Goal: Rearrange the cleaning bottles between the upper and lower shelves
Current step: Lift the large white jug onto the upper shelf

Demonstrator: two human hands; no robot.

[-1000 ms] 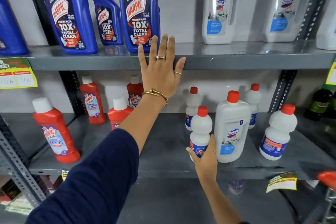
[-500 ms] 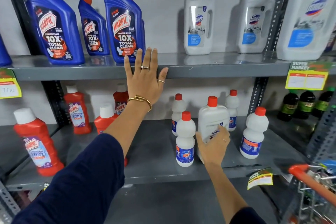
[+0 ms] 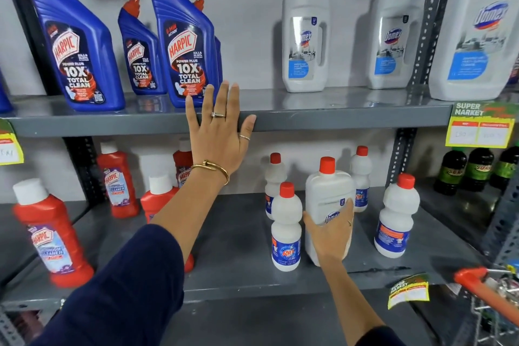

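Observation:
My right hand is wrapped around the lower half of a large white Domex bottle with a red cap, standing on the lower shelf. My left hand lies flat, fingers spread, against the front edge of the upper shelf, just in front of a blue Harpic bottle. Two more white Domex bottles stand on the upper shelf to the right. Small white bottles flank the held one.
Red Harpic bathroom cleaner bottles fill the lower shelf's left side. More blue Harpic bottles stand upper left. A big Domex jug is upper right, dark green bottles lower right. An orange-handled trolley sits at the bottom right corner.
My right hand left the small white bottle and closed on the large Domex bottle beside it. My view shifted right and up. The left hand stayed on the shelf edge.

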